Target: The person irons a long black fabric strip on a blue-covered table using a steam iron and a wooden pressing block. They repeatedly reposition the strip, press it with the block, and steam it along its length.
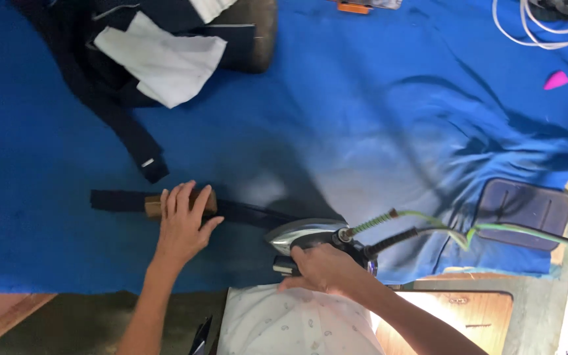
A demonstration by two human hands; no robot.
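My left hand (183, 222) lies flat, fingers spread, on a small wooden block (154, 206) that rests on a long dark fabric strip (116, 200). The strip runs left to right across a blue padded table cover (376, 112). My right hand (327, 268) grips the dark handle of a steam iron (304, 233) with a shiny silver soleplate, standing at the right end of the strip. A green-wrapped hose and a black cable (428, 227) lead from the iron off to the right.
Dark garment pieces (110, 92) with a white cloth (165, 59) lie at the top left. A grey iron rest pad (526, 212) sits at the right edge. White cord (547, 33) coils at the top right, near a pink chalk piece (556, 80).
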